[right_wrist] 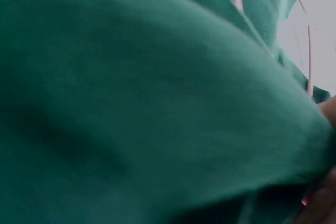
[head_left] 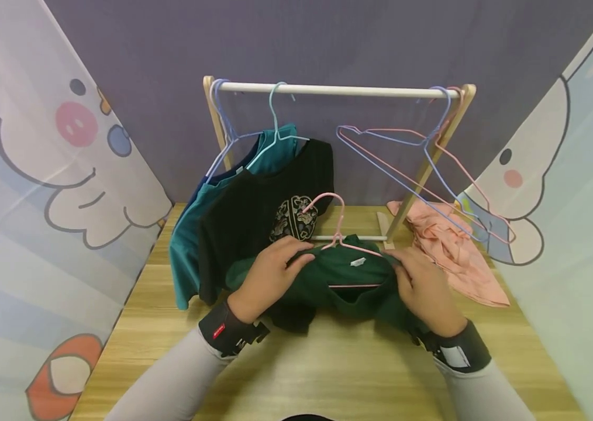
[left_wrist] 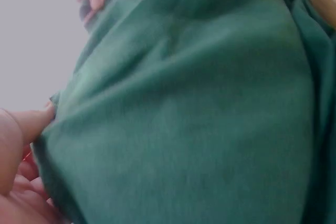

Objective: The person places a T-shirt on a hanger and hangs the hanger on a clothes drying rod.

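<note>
A dark green shirt (head_left: 317,283) hangs between my two hands over the table, with a pink hanger (head_left: 338,235) inside its neck. The hanger's hook rises above the collar, and its lower bar shows through the neck opening. My left hand (head_left: 269,273) grips one shoulder of the shirt; in the left wrist view its thumb (left_wrist: 39,119) presses the fabric edge. At the other shoulder, my right hand (head_left: 425,287) pinches the cloth near the hanger's end. Green fabric (right_wrist: 157,93) fills most of the right wrist view. The hanger's arm tips are largely hidden by hands and cloth.
Behind the shirt stands a rack with a white rail (head_left: 338,90). A black shirt (head_left: 254,210) and teal shirt (head_left: 183,257) hang at its left, blue (head_left: 435,169) and pink hangers without clothes at its right. Crumpled pink cloth (head_left: 449,251) lies at the right.
</note>
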`<action>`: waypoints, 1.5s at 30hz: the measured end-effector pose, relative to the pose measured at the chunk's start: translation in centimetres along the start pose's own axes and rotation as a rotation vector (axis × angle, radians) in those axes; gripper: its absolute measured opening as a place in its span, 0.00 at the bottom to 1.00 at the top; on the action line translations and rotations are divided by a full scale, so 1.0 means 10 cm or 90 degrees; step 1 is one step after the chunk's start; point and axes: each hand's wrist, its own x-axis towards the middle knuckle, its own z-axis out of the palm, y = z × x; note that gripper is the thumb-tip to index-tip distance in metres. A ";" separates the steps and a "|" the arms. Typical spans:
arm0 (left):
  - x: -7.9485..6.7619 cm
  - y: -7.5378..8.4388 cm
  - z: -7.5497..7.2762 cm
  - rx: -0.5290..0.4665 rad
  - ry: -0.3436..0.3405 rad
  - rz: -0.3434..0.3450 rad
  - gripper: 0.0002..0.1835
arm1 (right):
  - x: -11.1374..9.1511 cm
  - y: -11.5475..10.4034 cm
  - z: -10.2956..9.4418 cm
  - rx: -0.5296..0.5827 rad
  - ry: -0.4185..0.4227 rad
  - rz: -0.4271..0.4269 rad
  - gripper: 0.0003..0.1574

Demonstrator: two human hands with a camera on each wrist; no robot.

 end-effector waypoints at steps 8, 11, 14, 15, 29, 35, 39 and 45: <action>-0.12 -0.13 -0.14 0.012 -0.045 -0.028 0.08 | -0.05 0.05 -0.13 0.000 0.048 0.043 0.21; -0.16 -0.14 -0.14 0.013 -0.049 -0.007 0.06 | -0.03 0.06 -0.16 0.016 0.040 0.008 0.20; -0.19 -0.12 -0.11 0.019 -0.039 0.026 0.05 | 0.01 0.01 -0.17 0.043 0.036 -0.038 0.15; -0.19 -0.10 -0.10 0.021 -0.038 0.037 0.05 | 0.03 -0.01 -0.16 0.059 0.036 -0.053 0.15; -0.19 -0.05 -0.01 0.069 -0.059 0.123 0.06 | 0.19 -0.16 -0.13 0.246 -0.079 0.000 0.11; -0.20 -0.18 -0.08 0.074 -0.041 0.083 0.05 | 0.26 -0.08 -0.22 0.229 -0.071 0.017 0.17; -0.22 -0.24 -0.11 0.063 -0.036 0.087 0.07 | 0.26 -0.04 -0.24 0.203 -0.060 0.021 0.18; -0.24 -0.30 -0.07 0.072 -0.043 0.101 0.10 | 0.23 -0.02 -0.23 0.227 -0.074 0.021 0.16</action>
